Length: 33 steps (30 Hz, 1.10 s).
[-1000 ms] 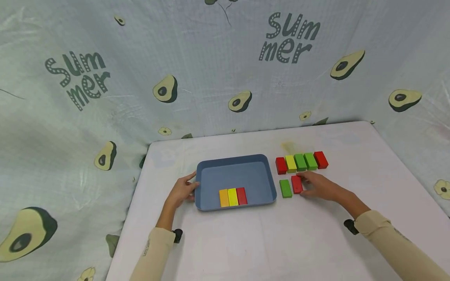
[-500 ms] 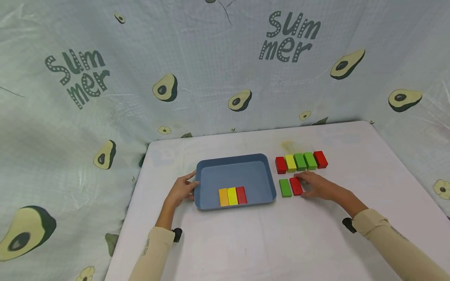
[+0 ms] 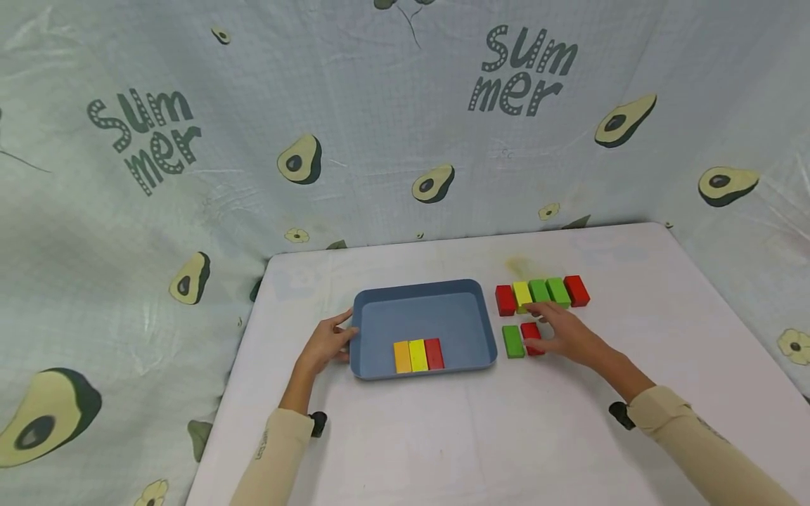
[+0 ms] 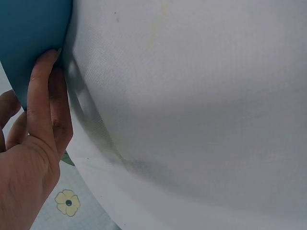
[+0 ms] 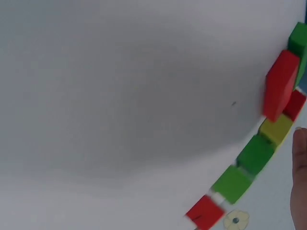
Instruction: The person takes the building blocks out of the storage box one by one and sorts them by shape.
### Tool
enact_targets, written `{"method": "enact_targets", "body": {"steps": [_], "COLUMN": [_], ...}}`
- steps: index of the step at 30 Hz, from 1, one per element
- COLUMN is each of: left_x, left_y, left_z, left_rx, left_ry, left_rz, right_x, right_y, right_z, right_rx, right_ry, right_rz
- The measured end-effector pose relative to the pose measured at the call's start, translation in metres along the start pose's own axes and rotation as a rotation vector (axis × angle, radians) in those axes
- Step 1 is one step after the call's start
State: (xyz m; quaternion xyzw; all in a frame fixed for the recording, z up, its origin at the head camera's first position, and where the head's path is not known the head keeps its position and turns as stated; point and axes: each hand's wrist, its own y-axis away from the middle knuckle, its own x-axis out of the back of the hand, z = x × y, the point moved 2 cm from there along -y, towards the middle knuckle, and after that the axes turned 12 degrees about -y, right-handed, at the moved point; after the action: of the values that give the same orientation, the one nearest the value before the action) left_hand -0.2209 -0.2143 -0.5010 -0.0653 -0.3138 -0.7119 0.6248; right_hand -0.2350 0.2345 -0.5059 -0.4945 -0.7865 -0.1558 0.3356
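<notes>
My left hand (image 3: 325,344) holds the left edge of a blue-grey tray (image 3: 418,289), its fingers against the wall in the left wrist view. Inside the tray, along its near wall, lie an orange block (image 3: 402,357), a yellow block (image 3: 418,355) and a dark red block (image 3: 434,354). To the right of the tray, my right hand (image 3: 566,334) hovers with spread fingers over a red block (image 3: 530,331), partly hiding it. That block stands close beside a green block (image 3: 513,341). In the right wrist view the fingers (image 5: 300,158) are apart from the red block (image 5: 280,86).
Behind the right hand runs a row of blocks: red (image 3: 505,300), yellow (image 3: 522,293), green (image 3: 538,290), another green (image 3: 558,291) and red (image 3: 576,290). A white-covered table (image 3: 430,443) bears everything, with a printed cloth (image 3: 367,105) behind it.
The red block was slid left and slightly nearer, toward the green block. My right hand has since let go and lifted, fingers spreading. The left hand and tray stay put.
</notes>
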Motion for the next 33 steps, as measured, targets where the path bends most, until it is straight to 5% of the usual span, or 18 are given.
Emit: {"method": "enact_targets", "body": {"steps": [7,16,25,33], "left_x": [0.0,0.0,0.0,0.0], "left_y": [-0.002,-0.002,0.0,0.002], "left_z": [0.0,0.0,-0.001,-0.002], "left_rx": [-0.005,0.005,0.005,0.006], "left_ry": [-0.002,0.01,-0.01,0.002], "left_rz": [0.008,0.008,0.015,0.02], "right_x": [-0.014,-0.042,-0.076,-0.093], "right_y": [-0.019,-0.036,-0.047,-0.055], "right_z": [-0.027,-0.05,-0.063,-0.077], "right_rx": [0.153,0.217,0.089,0.073], "right_ry": [-0.166,-0.241,-0.218,-0.118], "right_rz": [0.029,-0.069,-0.234,-0.313]}}
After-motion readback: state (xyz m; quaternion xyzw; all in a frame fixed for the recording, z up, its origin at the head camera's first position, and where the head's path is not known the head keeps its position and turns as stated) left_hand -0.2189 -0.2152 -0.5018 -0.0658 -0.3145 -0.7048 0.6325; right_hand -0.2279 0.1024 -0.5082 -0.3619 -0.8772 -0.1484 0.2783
